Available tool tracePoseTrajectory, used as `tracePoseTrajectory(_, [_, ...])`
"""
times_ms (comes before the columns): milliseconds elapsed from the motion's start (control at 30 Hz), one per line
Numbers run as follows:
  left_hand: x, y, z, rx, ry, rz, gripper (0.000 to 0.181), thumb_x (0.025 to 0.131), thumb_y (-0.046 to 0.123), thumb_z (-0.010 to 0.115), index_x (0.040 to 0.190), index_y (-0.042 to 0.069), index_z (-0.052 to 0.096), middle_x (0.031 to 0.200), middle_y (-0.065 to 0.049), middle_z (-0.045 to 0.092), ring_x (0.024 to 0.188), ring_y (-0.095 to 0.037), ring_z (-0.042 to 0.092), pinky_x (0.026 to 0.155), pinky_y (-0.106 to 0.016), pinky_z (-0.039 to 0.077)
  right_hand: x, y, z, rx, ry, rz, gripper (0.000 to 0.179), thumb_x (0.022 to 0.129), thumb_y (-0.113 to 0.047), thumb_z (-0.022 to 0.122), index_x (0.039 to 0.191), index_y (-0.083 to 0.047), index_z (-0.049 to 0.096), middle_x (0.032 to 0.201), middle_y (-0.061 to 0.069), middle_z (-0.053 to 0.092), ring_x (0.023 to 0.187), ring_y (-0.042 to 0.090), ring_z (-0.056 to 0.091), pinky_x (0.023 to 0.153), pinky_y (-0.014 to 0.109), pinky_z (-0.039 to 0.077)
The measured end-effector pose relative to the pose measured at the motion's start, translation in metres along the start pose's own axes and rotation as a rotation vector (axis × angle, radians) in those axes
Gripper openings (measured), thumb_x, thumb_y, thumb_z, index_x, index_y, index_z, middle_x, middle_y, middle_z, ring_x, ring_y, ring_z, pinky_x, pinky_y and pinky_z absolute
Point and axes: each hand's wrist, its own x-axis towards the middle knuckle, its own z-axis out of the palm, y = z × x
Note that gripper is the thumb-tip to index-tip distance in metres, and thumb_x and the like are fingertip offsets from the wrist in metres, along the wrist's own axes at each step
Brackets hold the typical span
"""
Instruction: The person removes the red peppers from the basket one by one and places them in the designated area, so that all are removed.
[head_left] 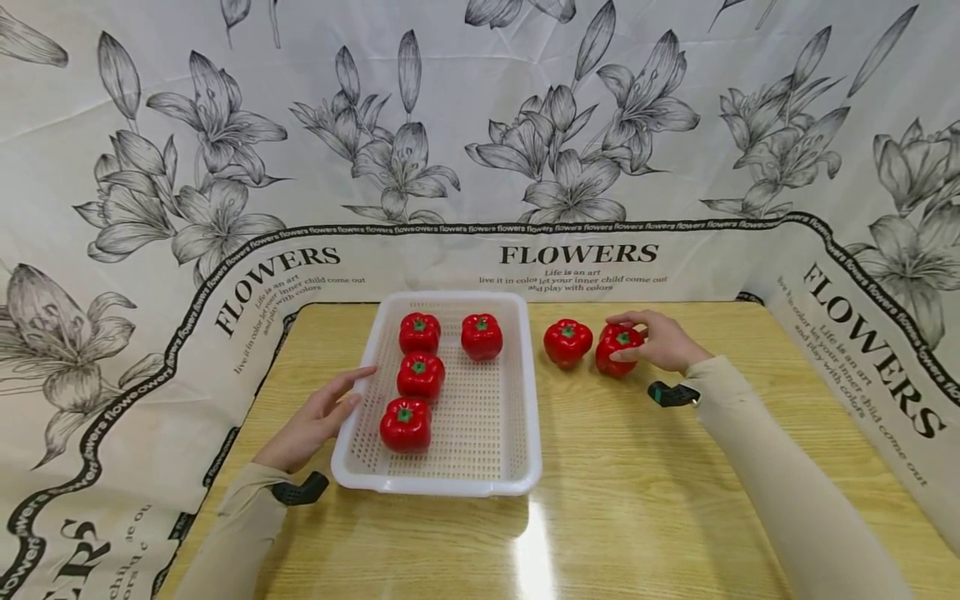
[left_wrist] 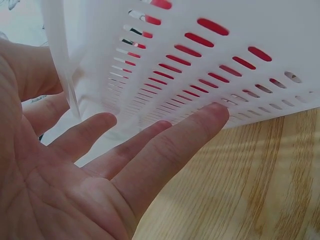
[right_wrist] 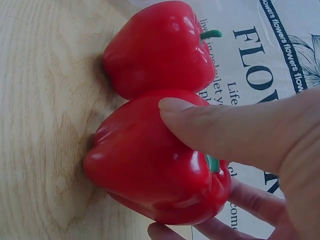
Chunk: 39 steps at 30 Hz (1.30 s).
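Note:
My right hand (head_left: 663,340) grips a red bell pepper (right_wrist: 155,160), the thumb on one side and the fingers round the other. Right beside it stands another red bell pepper (head_left: 567,342) with a green stem. My left hand (head_left: 311,425) is at the left side of a white plastic basket (head_left: 465,486). Its fingers (left_wrist: 165,155) reach out fairly straight against the slotted outer wall. Inside the basket, three red peppers form a column along the left, the front one (head_left: 406,425) nearest me. A single pepper (head_left: 482,337) sits at the back right.
The basket stands on a wood-grain table (head_left: 592,500). A white cloth (head_left: 420,258) printed with flowers and lettering hangs behind the table and along both sides. Dark wrist devices (head_left: 300,489) sit on both sleeves.

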Motion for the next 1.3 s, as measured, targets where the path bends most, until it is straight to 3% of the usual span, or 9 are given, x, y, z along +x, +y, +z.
tracePoseTrajectory(367, [0.002, 0.001, -0.001, 0.026, 0.012, -0.011, 0.055, 0.12, 0.028, 0.047, 0.172, 0.018, 0.035, 0.181, -0.018, 0.014, 0.149, -0.056, 0.043, 0.102, -0.054, 0.06, -0.002, 0.001, -0.001, -0.008, 0.015, 0.027, 0.074, 0.094, -0.017, 0.089, 0.157, 0.001, 0.054, 0.154, 0.032, 0.052, 0.132, 0.053, 0.054, 0.102, 0.063, 0.054])
tracePoseTrajectory(600, [0.002, 0.002, 0.0, 0.017, 0.016, -0.002, 0.055, 0.12, 0.027, 0.047, 0.172, 0.016, 0.035, 0.181, -0.017, 0.014, 0.146, -0.054, 0.048, 0.099, -0.052, 0.061, -0.006, -0.011, -0.008, -0.032, 0.048, 0.005, 0.078, 0.095, -0.022, 0.089, 0.159, 0.001, 0.051, 0.159, 0.034, 0.047, 0.14, 0.057, 0.045, 0.11, 0.071, 0.045])
tracePoseTrajectory(733, [0.001, 0.0, 0.0, 0.016, 0.024, -0.008, 0.055, 0.12, 0.028, 0.047, 0.172, 0.017, 0.034, 0.181, -0.017, 0.014, 0.145, -0.053, 0.049, 0.097, -0.049, 0.062, -0.005, -0.026, -0.012, -0.055, 0.106, -0.015, 0.077, 0.095, -0.025, 0.089, 0.158, -0.001, 0.052, 0.161, 0.031, 0.048, 0.145, 0.058, 0.04, 0.113, 0.073, 0.042])
tracePoseTrajectory(867, [0.001, -0.002, -0.001, 0.011, 0.027, -0.013, 0.055, 0.12, 0.029, 0.048, 0.172, 0.019, 0.034, 0.18, -0.016, 0.015, 0.146, -0.055, 0.048, 0.098, -0.051, 0.062, -0.001, -0.047, -0.012, -0.046, 0.169, -0.054, 0.078, 0.094, -0.026, 0.09, 0.159, -0.003, 0.053, 0.158, 0.029, 0.052, 0.142, 0.056, 0.045, 0.11, 0.071, 0.045])
tracePoseTrajectory(1033, [0.0, -0.002, 0.0, 0.001, 0.024, -0.009, 0.055, 0.119, 0.028, 0.049, 0.172, 0.018, 0.035, 0.18, -0.017, 0.015, 0.146, -0.056, 0.047, 0.097, -0.052, 0.062, 0.002, -0.074, -0.007, 0.021, 0.217, -0.067, 0.087, 0.092, -0.026, 0.092, 0.164, -0.006, 0.047, 0.149, 0.029, 0.058, 0.127, 0.05, 0.06, 0.092, 0.058, 0.06])
tracePoseTrajectory(1133, [0.0, -0.002, 0.0, 0.0, 0.022, -0.003, 0.055, 0.12, 0.027, 0.048, 0.172, 0.017, 0.035, 0.18, -0.017, 0.014, 0.146, -0.056, 0.047, 0.098, -0.052, 0.062, 0.005, -0.089, -0.004, 0.063, 0.22, -0.069, 0.09, 0.091, -0.026, 0.093, 0.165, -0.008, 0.046, 0.146, 0.028, 0.059, 0.122, 0.048, 0.064, 0.086, 0.052, 0.062])
tracePoseTrajectory(1300, [-0.001, -0.002, 0.001, -0.007, 0.025, -0.003, 0.056, 0.12, 0.028, 0.048, 0.172, 0.017, 0.034, 0.181, -0.016, 0.014, 0.145, -0.053, 0.049, 0.097, -0.049, 0.062, 0.013, -0.11, 0.006, 0.103, 0.211, -0.093, 0.091, 0.089, -0.025, 0.094, 0.164, -0.008, 0.045, 0.146, 0.027, 0.06, 0.123, 0.049, 0.065, 0.097, 0.057, 0.06])
